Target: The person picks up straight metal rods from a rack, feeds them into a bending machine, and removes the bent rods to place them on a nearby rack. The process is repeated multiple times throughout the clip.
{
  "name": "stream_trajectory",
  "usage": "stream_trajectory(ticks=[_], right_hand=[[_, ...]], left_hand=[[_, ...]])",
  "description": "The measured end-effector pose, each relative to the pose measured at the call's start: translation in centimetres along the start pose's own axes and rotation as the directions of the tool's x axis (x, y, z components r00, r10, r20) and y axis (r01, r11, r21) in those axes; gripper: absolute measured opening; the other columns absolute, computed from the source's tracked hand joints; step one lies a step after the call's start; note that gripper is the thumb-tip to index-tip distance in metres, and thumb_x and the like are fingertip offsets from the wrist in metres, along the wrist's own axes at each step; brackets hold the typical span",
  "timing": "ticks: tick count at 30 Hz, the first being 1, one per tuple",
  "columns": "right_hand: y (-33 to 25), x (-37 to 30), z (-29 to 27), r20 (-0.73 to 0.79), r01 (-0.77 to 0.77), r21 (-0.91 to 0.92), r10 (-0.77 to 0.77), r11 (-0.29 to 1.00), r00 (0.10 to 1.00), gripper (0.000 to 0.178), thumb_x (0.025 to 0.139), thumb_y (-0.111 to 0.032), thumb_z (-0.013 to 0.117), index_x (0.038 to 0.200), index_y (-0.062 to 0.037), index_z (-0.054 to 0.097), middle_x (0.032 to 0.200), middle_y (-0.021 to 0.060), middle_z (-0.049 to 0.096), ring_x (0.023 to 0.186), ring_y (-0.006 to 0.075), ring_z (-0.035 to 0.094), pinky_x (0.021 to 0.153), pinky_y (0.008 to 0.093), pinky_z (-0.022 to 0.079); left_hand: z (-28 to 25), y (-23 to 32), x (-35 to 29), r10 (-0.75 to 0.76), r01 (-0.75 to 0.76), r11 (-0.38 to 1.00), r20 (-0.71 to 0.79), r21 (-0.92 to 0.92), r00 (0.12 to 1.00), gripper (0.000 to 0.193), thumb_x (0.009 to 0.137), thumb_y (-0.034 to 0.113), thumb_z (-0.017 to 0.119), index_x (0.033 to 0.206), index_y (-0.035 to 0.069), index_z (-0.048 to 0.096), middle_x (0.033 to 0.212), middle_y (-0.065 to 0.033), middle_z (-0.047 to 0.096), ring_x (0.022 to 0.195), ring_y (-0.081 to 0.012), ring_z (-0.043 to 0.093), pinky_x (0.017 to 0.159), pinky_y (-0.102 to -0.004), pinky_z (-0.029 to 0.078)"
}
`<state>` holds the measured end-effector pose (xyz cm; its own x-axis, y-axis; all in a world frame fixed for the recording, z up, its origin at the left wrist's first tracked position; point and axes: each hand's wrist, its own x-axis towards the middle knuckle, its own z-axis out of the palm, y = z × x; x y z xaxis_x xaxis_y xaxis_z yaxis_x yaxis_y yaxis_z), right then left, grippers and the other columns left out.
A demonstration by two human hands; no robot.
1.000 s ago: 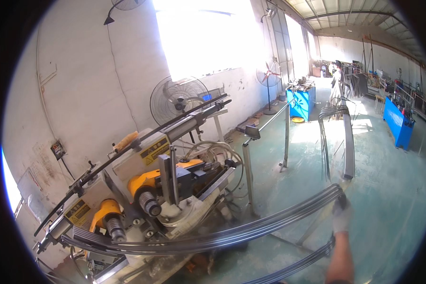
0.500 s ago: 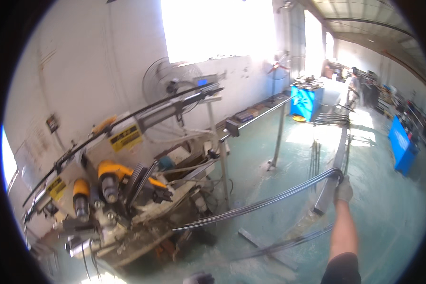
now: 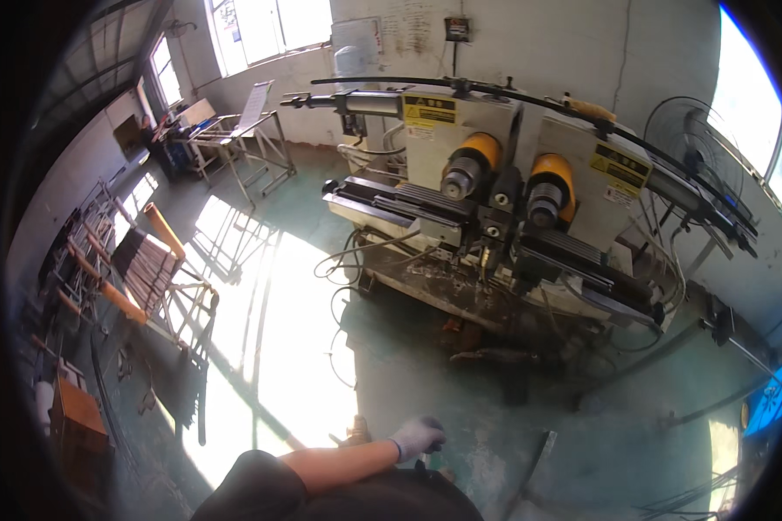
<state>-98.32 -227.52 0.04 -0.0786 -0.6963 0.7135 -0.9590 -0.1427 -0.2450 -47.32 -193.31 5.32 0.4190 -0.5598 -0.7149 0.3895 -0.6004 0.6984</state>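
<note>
My left hand (image 3: 420, 437), in a pale glove with greyish fingers, hangs low in front of my body. Its arm reaches in from the lower left. The fingers are curled in, and nothing shows in them. My right hand is outside the picture. Nearest ahead stands a large two-headed machine (image 3: 478, 122), with two yellow-and-black cylindrical heads (image 3: 471, 165) and dark slide rails (image 3: 408, 198). Its pale housings carry yellow warning labels (image 3: 430, 108). The hand is well apart from the machine and touches none of it.
To the left, a rack (image 3: 148, 269) with orange-wrapped bars holds dark rods. An orange-brown box (image 3: 76, 412) stands at the lower left. A frame table (image 3: 235, 139) is farther back. A flat metal bar (image 3: 534, 460) lies at the lower right, and a blue panel (image 3: 766, 404) stands at the right edge.
The view has swung left, so the machine sits farther right in it. My right hand, earlier at bent metal bars on a beam, has left the picture. My left forearm has come into view.
</note>
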Motion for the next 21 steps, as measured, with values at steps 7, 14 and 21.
stream_trajectory(ticks=[7,14,21], right_hand=[[-26.9,-30.0,10.2,0.939,0.359,0.241,-0.31,0.901,0.148,0.046,0.118,-0.04,0.045,0.15,-0.018,0.071,0.153,0.0125,0.07,0.133,0.0306,0.072,0.112,0.0484,0.055],[-42.7,-30.5,21.8,0.926,0.811,0.26,-0.373,0.524,-0.055,0.045,0.118,-0.04,0.044,0.147,-0.0218,0.074,0.154,0.0081,0.071,0.137,0.0305,0.071,0.11,0.0531,0.058],[-62.1,-30.8,21.2,0.836,0.917,0.222,-0.548,0.333,-0.003,0.04,0.115,-0.027,0.048,0.134,-0.0155,0.081,0.138,0.0106,0.08,0.13,0.0312,0.075,0.102,0.0505,0.064]], left_hand=[[-17.2,-7.7,-1.3,0.013,-0.072,0.963,-0.22,-0.261,0.975,0.036,0.098,0.015,0.079,0.128,-0.004,0.072,0.101,-0.0143,0.08,0.09,-0.0223,0.079,0.079,-0.0368,0.065],[-39.9,-15.9,-5.6,-0.008,-0.221,0.847,-0.429,-0.483,0.903,0.04,0.094,0.007,0.08,0.129,-0.006,0.068,0.097,-0.0135,0.077,0.082,-0.0225,0.075,0.073,-0.036,0.062],[-57.5,-22.5,-9.8,-0.277,-0.323,0.633,-0.596,-0.703,0.753,0.048,0.092,0.0,0.076,0.137,-0.008,0.061,0.101,-0.0163,0.076,0.08,-0.0242,0.076,0.072,-0.0374,0.062]])
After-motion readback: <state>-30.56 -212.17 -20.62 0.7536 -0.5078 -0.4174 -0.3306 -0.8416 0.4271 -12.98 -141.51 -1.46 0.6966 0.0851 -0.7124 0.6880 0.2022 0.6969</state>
